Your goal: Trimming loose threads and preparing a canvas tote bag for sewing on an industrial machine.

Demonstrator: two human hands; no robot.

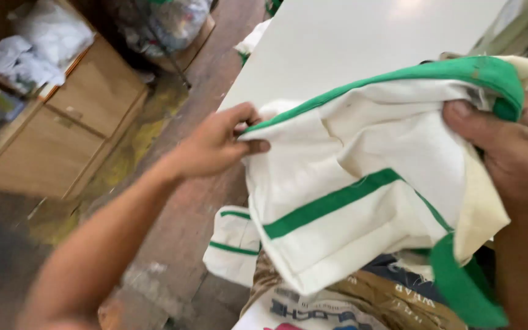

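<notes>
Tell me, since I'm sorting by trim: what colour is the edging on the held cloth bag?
Green, on off-white cloth bag, clearest in the head view, gripped by both hands.

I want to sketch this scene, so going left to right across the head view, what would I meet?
Wooden cabinet → left hand → white cloth bag with green trim → right hand.

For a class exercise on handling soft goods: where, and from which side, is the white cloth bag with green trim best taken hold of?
Probably at its green-bound top edge, pinched from the two outer ends, as the left hand and right hand do now. The white cloth bag is limp and hangs in folds; the stitched binding looks firmer, and holding both ends keeps it spread.
</notes>
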